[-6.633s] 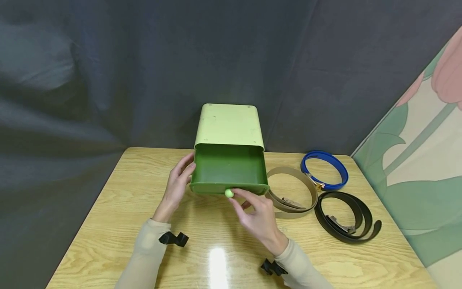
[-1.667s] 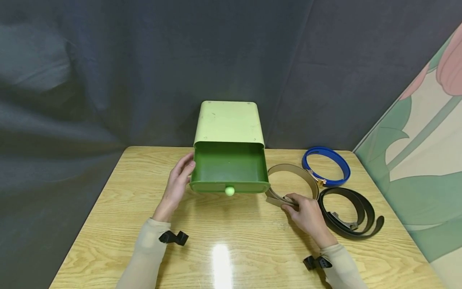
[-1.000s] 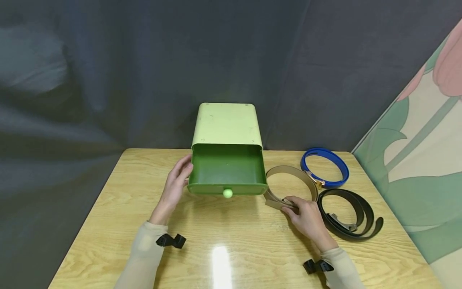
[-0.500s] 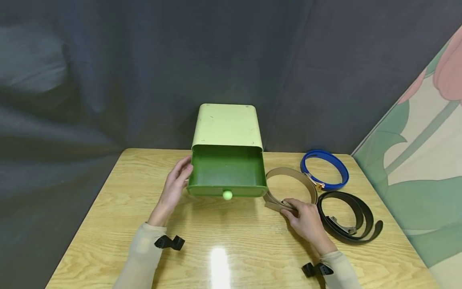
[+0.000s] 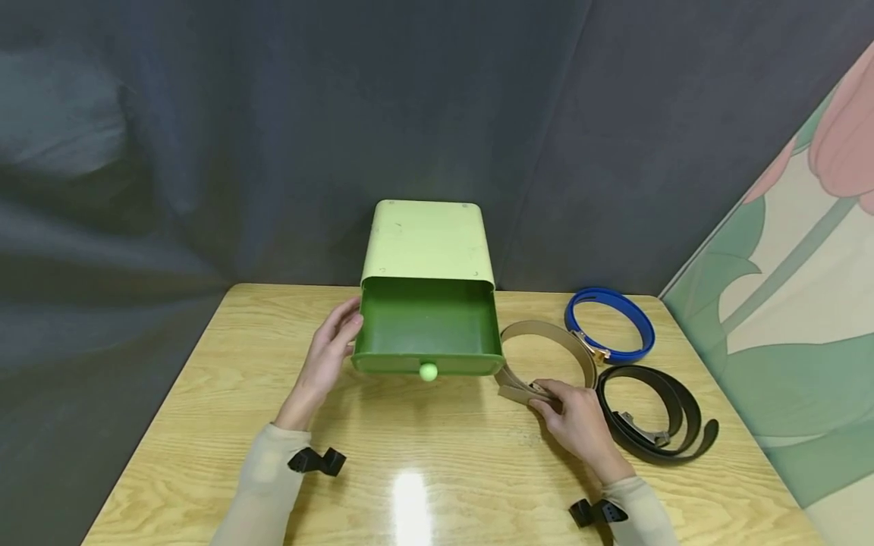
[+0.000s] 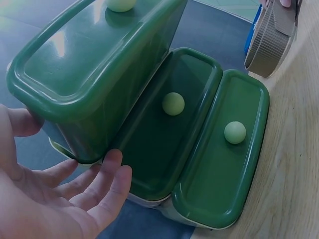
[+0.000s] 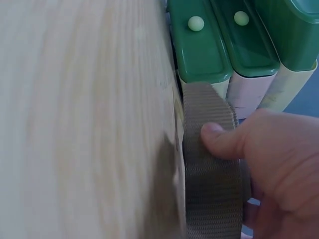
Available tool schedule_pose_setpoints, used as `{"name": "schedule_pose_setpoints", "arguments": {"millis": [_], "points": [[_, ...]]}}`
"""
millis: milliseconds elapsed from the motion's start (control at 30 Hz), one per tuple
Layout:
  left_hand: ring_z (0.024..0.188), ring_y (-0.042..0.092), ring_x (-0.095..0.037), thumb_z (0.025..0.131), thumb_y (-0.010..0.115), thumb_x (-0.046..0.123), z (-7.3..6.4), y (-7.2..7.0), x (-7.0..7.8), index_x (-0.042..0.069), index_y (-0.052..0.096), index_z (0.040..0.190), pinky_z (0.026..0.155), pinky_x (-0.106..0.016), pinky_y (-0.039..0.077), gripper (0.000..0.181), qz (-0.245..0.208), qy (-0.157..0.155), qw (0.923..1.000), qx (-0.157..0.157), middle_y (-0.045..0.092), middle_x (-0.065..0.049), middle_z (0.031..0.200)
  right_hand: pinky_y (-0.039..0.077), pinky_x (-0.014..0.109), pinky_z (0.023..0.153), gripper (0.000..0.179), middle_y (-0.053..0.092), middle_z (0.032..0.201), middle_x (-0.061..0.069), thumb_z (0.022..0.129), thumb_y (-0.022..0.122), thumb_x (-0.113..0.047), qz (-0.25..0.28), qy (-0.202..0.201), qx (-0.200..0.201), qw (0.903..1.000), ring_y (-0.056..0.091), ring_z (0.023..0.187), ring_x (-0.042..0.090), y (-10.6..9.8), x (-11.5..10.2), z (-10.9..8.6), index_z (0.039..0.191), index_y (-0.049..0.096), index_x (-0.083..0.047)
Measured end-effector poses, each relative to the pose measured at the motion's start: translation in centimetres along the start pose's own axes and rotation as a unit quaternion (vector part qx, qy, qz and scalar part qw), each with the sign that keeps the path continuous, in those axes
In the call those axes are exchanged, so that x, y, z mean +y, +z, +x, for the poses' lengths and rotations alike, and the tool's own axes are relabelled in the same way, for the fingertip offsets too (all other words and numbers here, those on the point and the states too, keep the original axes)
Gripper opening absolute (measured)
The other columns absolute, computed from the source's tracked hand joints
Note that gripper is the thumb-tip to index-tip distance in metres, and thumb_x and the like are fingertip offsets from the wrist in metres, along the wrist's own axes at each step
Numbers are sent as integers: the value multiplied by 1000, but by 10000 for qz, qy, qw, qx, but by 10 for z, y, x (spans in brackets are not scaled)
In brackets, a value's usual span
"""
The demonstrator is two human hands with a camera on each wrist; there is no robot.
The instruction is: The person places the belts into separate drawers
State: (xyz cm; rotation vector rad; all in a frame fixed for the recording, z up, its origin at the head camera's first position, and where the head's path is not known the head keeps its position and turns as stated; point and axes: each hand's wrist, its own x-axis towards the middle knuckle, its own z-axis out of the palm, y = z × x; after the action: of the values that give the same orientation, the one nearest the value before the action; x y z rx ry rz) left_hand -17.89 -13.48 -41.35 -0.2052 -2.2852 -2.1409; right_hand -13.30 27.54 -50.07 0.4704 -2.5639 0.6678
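Note:
A small drawer cabinet (image 5: 429,239) with a pale green top stands at the table's back, its dark green top drawer (image 5: 426,326) pulled out. My left hand (image 5: 328,353) is at the left side of that drawer. In the left wrist view, its loosely bent fingers (image 6: 107,186) touch the lower edge by the drawer's corner. To the right lies a coiled tan webbing belt (image 5: 580,356). My right hand (image 5: 576,417) pinches its near side, thumb (image 7: 219,140) flat on the strap's outer face in the right wrist view. The other fingers are mostly hidden behind the strap.
Two pushed-in drawers show under the pulled-out one, a middle drawer (image 6: 159,149) and a bottom drawer (image 6: 219,184), each with a round knob. A coiled blue belt (image 5: 645,326) and a coiled black belt (image 5: 690,409) lie right of the tan one. A dark curtain (image 5: 307,152) hangs behind.
My right hand has left the top drawer's knob, moved right and taken hold of the tan belt's near side. My left hand has stayed by the drawer; lately little has moved.

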Motion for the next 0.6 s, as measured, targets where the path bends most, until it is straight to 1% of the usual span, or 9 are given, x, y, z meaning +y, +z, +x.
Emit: {"name": "schedule_pose_setpoints", "arguments": {"millis": [133,233,333,433,600], "points": [[145,48,-32,115,42,29,0,0,0,8,33,167,112,-49,45,57,-42,-28,10000,-34,45,-18,165,59,33,65,28,82,96,8,84,89,-4,125,200,-219,9995,73,72,13,-7,-3,1,111,81,-5],[147,47,-33,115,42,29,0,0,1,8,32,167,112,-49,45,57,-69,-40,10000,-46,44,-18,166,60,36,67,29,82,101,11,87,87,-4,190,298,-341,9988,74,77,16,-11,-5,3,115,80,-3],[148,47,-36,115,43,28,0,0,2,9,30,168,109,-45,45,58,-103,-93,9999,-49,42,-18,168,61,37,69,30,81,105,13,88,85,-3,293,353,-387,9982,75,80,19,-14,-6,5,118,79,-1],[148,48,-37,114,43,28,-1,1,1,9,29,168,106,-40,46,59,-133,-120,9998,-61,42,-18,168,62,36,69,31,81,106,14,88,85,-2,346,318,-347,9983,76,82,21,-17,-6,6,118,78,1],[146,50,-37,114,44,27,-2,-1,1,8,27,169,103,-34,48,60,-146,-116,9998,-50,42,-19,168,64,43,74,33,81,109,17,88,85,-1,386,278,-290,9984,78,89,28,-22,-9,9,120,77,2]]}}
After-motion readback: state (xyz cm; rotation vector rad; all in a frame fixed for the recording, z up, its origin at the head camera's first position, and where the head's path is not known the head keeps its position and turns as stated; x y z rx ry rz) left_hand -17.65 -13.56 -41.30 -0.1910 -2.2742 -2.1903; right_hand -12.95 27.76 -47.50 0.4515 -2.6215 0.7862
